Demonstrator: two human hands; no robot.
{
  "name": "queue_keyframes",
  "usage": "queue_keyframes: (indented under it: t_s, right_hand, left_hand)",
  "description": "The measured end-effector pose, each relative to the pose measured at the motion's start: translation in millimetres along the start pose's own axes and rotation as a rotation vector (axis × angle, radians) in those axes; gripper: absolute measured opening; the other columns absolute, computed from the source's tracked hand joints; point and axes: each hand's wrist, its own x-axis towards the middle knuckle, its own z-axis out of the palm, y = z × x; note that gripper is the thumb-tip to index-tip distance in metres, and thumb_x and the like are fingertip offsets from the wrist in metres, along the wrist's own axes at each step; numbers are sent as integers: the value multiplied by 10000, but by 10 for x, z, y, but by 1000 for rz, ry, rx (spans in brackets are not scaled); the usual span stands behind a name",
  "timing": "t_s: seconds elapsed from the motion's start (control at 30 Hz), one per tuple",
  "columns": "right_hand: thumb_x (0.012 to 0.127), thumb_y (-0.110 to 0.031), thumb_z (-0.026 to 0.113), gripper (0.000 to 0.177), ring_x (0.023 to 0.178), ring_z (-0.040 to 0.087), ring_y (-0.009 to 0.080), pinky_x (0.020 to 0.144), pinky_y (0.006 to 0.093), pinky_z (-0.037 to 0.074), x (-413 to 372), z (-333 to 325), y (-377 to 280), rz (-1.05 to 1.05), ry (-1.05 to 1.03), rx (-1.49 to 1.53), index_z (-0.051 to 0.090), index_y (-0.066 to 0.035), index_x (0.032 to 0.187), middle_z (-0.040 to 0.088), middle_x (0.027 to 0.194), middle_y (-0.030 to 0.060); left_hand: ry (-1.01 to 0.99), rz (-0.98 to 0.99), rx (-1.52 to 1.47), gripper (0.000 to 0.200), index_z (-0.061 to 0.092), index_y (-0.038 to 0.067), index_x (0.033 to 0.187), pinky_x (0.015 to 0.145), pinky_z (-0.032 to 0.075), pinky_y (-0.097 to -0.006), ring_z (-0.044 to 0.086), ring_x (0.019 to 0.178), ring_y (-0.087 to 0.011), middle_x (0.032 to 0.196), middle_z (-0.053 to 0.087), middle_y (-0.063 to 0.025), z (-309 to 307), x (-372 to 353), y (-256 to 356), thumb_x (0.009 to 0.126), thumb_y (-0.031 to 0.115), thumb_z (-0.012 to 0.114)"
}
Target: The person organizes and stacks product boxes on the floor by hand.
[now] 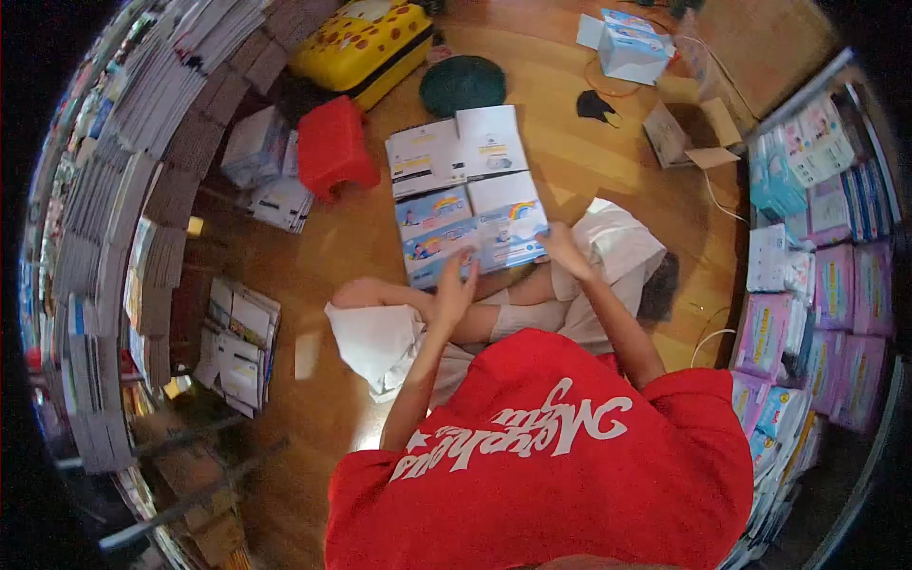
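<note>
Flat white-and-blue printed packs with rainbows (439, 226) lie on the floor in front of my crossed legs. My left hand (456, 282) rests at their near edge with its fingers stretched out over the print. At the right side, my right hand (562, 249) pinches the near corner of a rainbow-printed white pack (505, 217). Just beyond sit white packs with small yellow print (425, 155), edge to edge with the nearer ones.
A red stool (332, 147), a yellow spotted suitcase (366, 47) and a dark green round cushion (463, 85) stand farther off. Tall paper stacks (100, 237) line the left; purple packs (836, 285) fill shelves at right. An open carton (689, 128) lies at back right.
</note>
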Motion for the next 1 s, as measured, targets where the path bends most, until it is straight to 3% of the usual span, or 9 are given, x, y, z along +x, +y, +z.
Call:
queue_keyframes:
  t_s: [0.1,0.17,0.3,0.43,0.6,0.8,0.9,0.93,1.0]
  right_hand:
    - [724,-238,695,374,725,642,384,558,421,522,261,11,71,-152,32,-541,622,73,918,647,857,223]
    - [658,-331,727,417,808,634,389,732,453,498,86,-305,-581,-98,-94,-620,663,21,870,629,890,258]
    - [759,-281,649,383,880,582,415,801,478,467,462,-1158,-817,-79,336,-563,603,46,952,587,899,304]
    - [809,-238,568,402,974,538,398,794,498,439,576,-2428,-1000,-264,943,-561,557,91,1040,397,1271,287]
    - [850,-303,553,471,1076,499,347,881,423,421,1248,-3315,236,37,680,-711,539,84,1118,353,1349,229]
    - [866,-332,555,447,1067,506,343,904,396,414,885,-3369,-200,-321,718,-359,566,48,1101,481,1135,196]
    - [875,-279,552,398,1002,549,241,835,317,446,490,-3475,-797,-369,709,-398,561,49,1101,537,1078,146]
    - [887,-304,547,393,967,559,167,792,303,464,352,-3464,-1001,-247,559,90,568,8,1126,539,1097,118]
    - [903,-312,522,408,900,585,161,796,288,461,-50,-3423,-1453,-283,467,241,565,31,1120,580,1028,125]
  left_hand:
    - [-37,171,652,494,440,109,1303,936,390,-505,397,1230,-366,1362,402,-159,35,92,-249,847,252,567]
    - [-230,-10,639,530,415,150,1331,950,362,-542,329,1270,-382,1425,296,-146,70,72,-183,839,271,573]
    - [-259,-57,614,571,376,174,1360,956,347,-571,277,1296,-399,1470,210,-127,183,48,-317,840,313,567]
    - [-257,-53,677,563,372,173,1359,951,355,-565,272,1299,-392,1467,217,-130,191,29,-271,846,312,557]
    - [-248,-69,645,546,388,165,1347,944,354,-578,278,1294,-395,1466,218,-134,175,29,-217,848,311,554]
    - [-244,-66,644,594,355,138,1362,963,332,-576,282,1290,-400,1455,238,-152,187,14,-225,840,327,568]
    - [-167,-18,455,696,313,87,1379,1001,318,-509,283,1296,-382,1449,231,-184,211,84,-416,795,271,644]
    - [-120,9,355,744,295,68,1386,1016,313,-479,282,1300,-372,1448,225,-196,234,109,-491,773,245,679]
    - [-23,18,-13,877,210,42,1407,1041,285,-446,280,1306,-348,1441,225,-211,156,164,-105,724,213,733]
